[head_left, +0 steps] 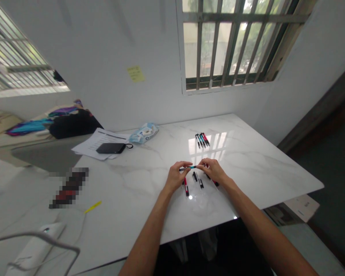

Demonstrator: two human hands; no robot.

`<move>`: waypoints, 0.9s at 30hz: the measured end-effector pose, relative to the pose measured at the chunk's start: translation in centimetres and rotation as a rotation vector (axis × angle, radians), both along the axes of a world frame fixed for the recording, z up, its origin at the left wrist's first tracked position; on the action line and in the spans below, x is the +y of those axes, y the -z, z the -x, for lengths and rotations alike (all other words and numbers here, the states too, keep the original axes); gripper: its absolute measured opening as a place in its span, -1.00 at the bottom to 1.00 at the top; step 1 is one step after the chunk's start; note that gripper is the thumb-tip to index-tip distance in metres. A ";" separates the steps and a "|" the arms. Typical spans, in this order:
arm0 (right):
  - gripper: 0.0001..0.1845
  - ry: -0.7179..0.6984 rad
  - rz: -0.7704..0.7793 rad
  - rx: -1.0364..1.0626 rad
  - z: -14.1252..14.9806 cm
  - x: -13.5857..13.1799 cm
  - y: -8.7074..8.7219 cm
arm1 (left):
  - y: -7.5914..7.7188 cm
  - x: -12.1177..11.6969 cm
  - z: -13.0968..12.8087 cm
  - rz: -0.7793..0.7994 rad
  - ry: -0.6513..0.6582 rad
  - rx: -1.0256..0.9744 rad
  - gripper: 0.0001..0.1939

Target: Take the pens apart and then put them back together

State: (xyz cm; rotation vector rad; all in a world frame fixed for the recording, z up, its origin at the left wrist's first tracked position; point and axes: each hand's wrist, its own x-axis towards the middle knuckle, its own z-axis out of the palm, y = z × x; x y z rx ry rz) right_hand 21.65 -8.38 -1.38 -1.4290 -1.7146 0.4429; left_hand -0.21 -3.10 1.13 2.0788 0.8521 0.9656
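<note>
Over the marbled table [138, 191] at lower centre, the left hand [176, 177] and right hand [214, 170] pinch a pen [193, 167] endwise, seemingly for steadiness. Small pieces [201, 184] (pen parts, perhaps) lie within reach.

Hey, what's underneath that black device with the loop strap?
Printed papers lie under the black device, showing around much of it. Whatever part sits directly beneath is covered, so any print there can't be seen.

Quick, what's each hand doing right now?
Left hand: closed, holding one end of a teal-and-black pen.
Right hand: closed, holding the pen's other end.
</note>
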 end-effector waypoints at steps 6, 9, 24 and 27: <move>-0.75 -0.050 -0.016 0.011 0.5 0.1 0.3 | 0.3 0.5 0.0 0.217 0.051 -0.186 -0.70; -0.83 -0.087 -0.055 0.016 0.8 0.0 0.2 | 0.1 1.0 0.2 0.267 -0.023 -0.311 -0.73; -0.68 0.581 0.132 -0.036 -9.4 6.1 0.0 | 0.2 1.5 0.8 0.181 -0.173 -0.342 -0.75; -0.68 0.655 0.275 -0.100 -11.3 8.7 0.6 | 0.0 1.2 0.6 0.192 -0.166 -0.314 -0.77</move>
